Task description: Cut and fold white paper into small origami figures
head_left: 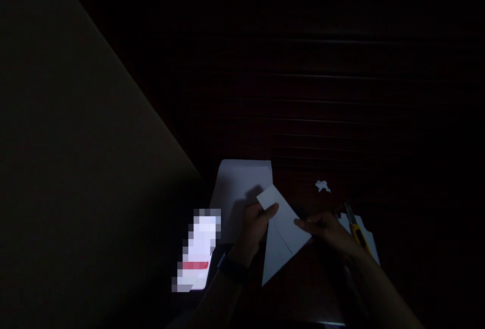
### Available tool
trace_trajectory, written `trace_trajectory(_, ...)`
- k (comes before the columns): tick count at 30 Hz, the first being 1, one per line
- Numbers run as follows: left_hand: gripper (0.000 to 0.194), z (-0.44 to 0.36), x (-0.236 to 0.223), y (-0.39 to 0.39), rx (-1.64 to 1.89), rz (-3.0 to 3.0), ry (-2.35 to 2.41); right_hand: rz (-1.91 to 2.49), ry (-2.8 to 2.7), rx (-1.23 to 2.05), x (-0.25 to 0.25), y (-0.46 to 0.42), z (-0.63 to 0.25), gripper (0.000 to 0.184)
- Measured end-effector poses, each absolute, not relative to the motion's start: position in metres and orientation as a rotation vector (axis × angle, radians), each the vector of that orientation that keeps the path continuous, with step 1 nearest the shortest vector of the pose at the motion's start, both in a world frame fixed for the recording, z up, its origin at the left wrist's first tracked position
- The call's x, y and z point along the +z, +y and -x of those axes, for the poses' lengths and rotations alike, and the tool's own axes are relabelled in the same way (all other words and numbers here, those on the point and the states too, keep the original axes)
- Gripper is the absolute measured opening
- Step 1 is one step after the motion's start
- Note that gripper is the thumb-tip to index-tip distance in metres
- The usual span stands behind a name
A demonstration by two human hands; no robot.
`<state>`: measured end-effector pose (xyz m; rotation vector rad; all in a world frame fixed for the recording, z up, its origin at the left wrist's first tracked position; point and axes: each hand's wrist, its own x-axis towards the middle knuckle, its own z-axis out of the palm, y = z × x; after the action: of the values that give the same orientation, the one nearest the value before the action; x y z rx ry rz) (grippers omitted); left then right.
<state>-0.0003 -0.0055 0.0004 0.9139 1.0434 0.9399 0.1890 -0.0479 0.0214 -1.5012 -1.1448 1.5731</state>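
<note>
Between my two hands is a folded sheet of white paper point(284, 228), tilted, with a pointed corner hanging down at the lower left and a crease line across its lower part. My left hand point(255, 223) pinches its left edge, thumb on top and fingers behind the sheet. The right edge is held by my right hand point(322, 228), its thumb pressing on the face near the right corner. Fingers under the paper are hidden. A dark band sits on my left wrist.
A white paper stack point(242, 182) lies behind my left hand. To its lower left glows a phone screen point(197, 248), blurred out. A small folded paper piece point(322, 186) lies at the right. A yellow utility knife point(358, 235) rests on white paper point(373, 248) beside my right forearm.
</note>
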Motion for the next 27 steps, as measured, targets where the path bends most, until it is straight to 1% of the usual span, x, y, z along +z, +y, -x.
trace_trajectory(5,0.031,0.005,0.01,-0.004,0.91,-0.902,1.044,1.528,-1.273,1.552,0.025,-0.049,-0.193,0.036)
trace_trajectory(9,0.031,0.016,0.02,0.002,0.935,-0.962,1.057,1.499,-1.485,1.591,0.022,-0.051,-0.201,0.04)
trace_trajectory(16,0.023,0.025,0.021,0.008,0.657,-1.364,1.038,1.524,-1.823,1.519,0.013,-0.053,-0.219,0.045)
trace_trajectory(22,0.024,0.023,0.018,0.007,0.655,-1.463,1.11,1.511,-1.847,1.491,0.018,-0.05,-0.224,0.045)
trace_trajectory(27,0.022,0.029,0.016,0.012,0.72,-1.506,1.142,1.481,-1.769,1.532,0.025,-0.053,-0.237,0.036)
